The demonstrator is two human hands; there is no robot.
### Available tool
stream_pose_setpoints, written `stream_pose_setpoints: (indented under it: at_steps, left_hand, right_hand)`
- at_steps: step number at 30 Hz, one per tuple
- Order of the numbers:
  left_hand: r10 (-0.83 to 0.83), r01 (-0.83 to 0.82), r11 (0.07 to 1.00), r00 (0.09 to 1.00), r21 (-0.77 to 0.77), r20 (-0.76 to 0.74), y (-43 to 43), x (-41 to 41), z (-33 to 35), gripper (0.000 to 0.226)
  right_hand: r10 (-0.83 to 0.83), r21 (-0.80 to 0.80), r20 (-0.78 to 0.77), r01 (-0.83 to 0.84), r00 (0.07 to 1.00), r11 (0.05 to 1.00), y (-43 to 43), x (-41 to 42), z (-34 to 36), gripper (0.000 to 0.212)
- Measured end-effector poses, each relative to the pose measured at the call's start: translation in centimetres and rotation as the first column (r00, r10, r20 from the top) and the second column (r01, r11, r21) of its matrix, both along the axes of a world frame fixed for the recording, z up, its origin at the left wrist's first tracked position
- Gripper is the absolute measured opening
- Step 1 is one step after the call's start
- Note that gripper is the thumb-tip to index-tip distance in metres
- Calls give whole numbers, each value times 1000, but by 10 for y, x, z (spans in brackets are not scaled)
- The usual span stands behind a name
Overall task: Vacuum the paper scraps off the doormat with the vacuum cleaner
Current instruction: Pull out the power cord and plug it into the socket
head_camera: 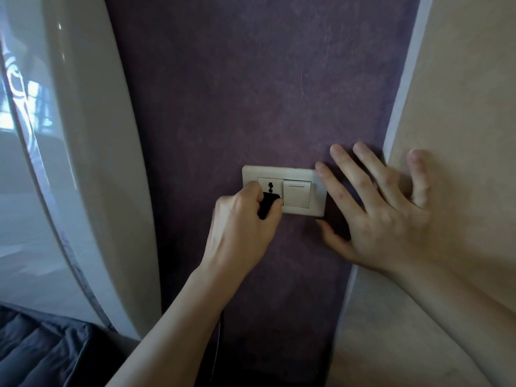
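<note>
Black plug (pixel 73 207) pinched in my left hand (pixel 240 219) at the socket (pixel 270 186), right hand (pixel 382 208) spread flat; powering up, I'd push it home next.

2 bare forearms reach up into view. The left hand (pixel 240 219), entering from 6 o'clock, sits near the centre with its knuckles toward 12 o'clock, fingers and thumb curled tightly in a pinch. The right hand (pixel 382 216), entering from 4 o'clock, lies at 3 o'clock of the left, palm flat, its fingers straight and fanned toward 11 o'clock, thumb stretched toward 9 o'clock.
</note>
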State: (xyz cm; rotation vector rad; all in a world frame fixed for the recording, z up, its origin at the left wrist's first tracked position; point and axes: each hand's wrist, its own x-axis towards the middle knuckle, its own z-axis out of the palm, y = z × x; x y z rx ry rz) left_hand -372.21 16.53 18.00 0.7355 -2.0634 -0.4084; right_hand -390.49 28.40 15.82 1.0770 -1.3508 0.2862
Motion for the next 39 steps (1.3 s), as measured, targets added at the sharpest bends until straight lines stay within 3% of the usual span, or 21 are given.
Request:
stream_pose_setpoints:
  at_steps: [5,10,15,21,25,28,33,39]
  left_hand:
    - [80,-75,995,994,-68,68,6,7,2,30]
    - [132,-131,974,991,-182,-9,11,2,-4,32]
    - [111,-110,988,994,-106,3,12,2,0,32]
    - [78,-77,997,960,-12,268,26,27,11,31]
    - [81,-54,993,959,-108,272,50,51,-3,52]
    - [106,-47,967,968,-252,226,76,57,-13,55]
    - [-150,196,925,975,-326,162,124,29,-42,42]
    - [-394,471,802,880,-369,267,182,-61,-39,45]
  right_hand:
    - [-5,15,0,5,1000,1000,2,0,1,76]
    - [-4,16,5,4,1000,1000,2,-1,-1,74]
    - [-33,19,26,32,999,999,3,5,2,72]
    - [-63,275,232,-3,971,961,30,28,20,76]
    - [90,343,364,-224,927,912,72,30,26,68]
    - [0,366,443,-181,897,913,129,28,14,64]
    - [-173,379,582,-77,795,922,220,15,-31,62]
    - [-344,471,625,12,701,882,278,-22,-61,59]
